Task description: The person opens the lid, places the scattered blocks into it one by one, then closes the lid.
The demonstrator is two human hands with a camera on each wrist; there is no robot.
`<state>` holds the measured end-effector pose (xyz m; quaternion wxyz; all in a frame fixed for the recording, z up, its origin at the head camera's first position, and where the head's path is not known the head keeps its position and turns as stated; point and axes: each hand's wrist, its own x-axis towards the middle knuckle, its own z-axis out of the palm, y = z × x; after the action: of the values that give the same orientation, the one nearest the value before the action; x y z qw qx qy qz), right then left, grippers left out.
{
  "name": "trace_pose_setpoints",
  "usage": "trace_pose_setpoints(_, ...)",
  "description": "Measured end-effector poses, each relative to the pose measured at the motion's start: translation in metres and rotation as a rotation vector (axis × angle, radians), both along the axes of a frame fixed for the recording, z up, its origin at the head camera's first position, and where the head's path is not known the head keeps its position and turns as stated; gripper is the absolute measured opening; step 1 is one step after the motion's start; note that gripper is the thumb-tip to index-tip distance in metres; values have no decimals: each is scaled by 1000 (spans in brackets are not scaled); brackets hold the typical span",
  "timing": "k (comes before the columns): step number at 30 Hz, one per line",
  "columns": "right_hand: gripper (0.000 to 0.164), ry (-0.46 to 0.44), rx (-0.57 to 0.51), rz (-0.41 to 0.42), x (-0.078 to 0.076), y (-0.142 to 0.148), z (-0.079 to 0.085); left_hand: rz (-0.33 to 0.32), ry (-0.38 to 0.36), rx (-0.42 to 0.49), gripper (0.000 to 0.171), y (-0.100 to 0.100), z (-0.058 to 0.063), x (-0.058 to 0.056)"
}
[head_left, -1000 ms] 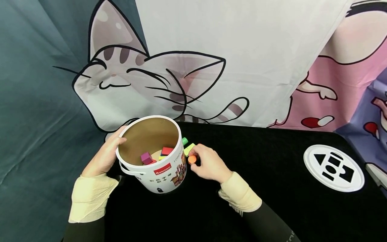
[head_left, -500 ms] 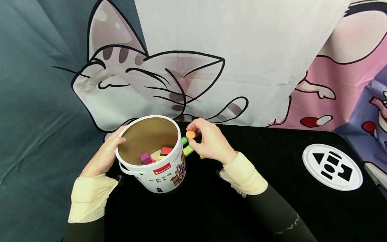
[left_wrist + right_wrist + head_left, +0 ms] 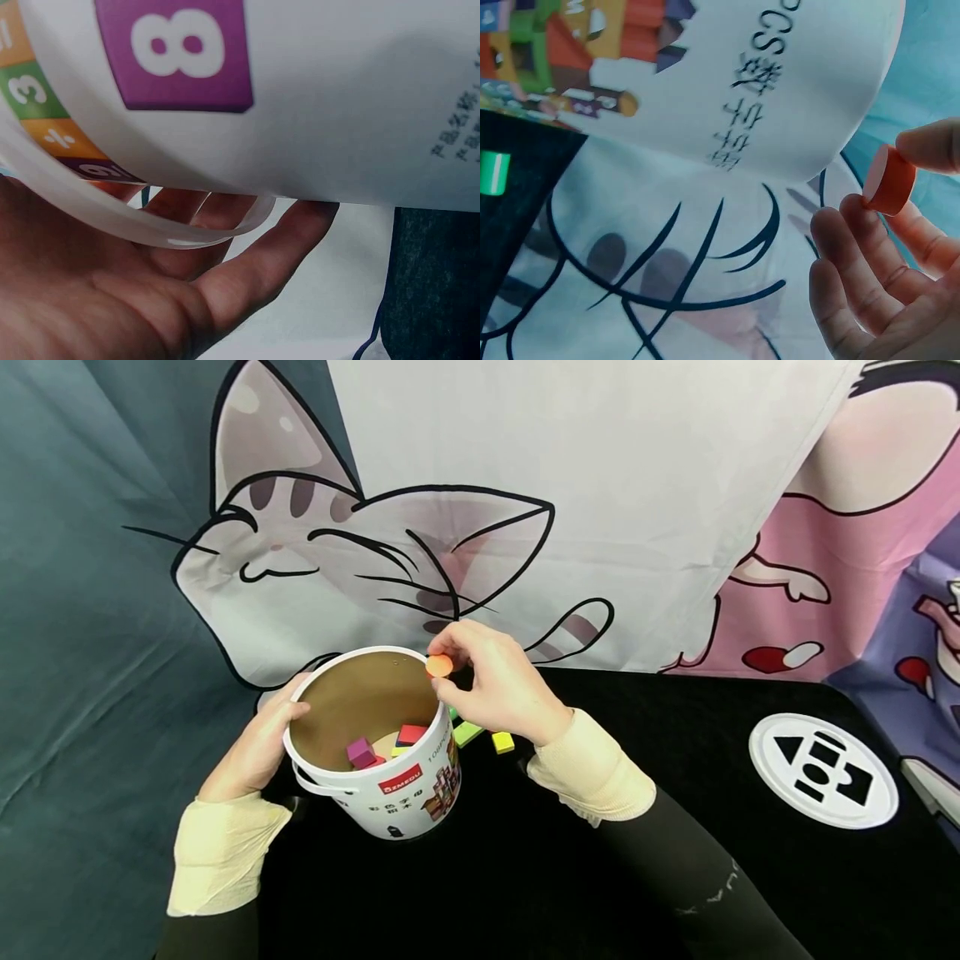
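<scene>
One orange disc (image 3: 439, 666), one bucket (image 3: 371, 787), one lid (image 3: 834, 780)

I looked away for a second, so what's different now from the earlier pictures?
The right hand moved up and to the left, carrying the orange round block from low beside the bucket to near its top. That brought a yellow block into view on the table. Nothing was let go. The left hand still holds the bucket, and the purple block still lies inside.

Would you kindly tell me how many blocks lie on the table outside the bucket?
3: green block, lime block and yellow block, all just right of the bucket; others may be hidden.
</scene>
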<state>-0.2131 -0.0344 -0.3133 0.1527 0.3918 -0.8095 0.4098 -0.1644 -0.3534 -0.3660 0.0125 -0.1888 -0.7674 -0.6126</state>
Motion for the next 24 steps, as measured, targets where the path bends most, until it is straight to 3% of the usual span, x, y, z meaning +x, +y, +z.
trace_pose_setpoints(20,19,91,-19,98,12,-24,8,-2,-8,4,47,-1,-1,-1)
trace_pose_setpoints(24,33,135,-17,118,14,-26,8,7,-7,-5,46,0,0,-1)
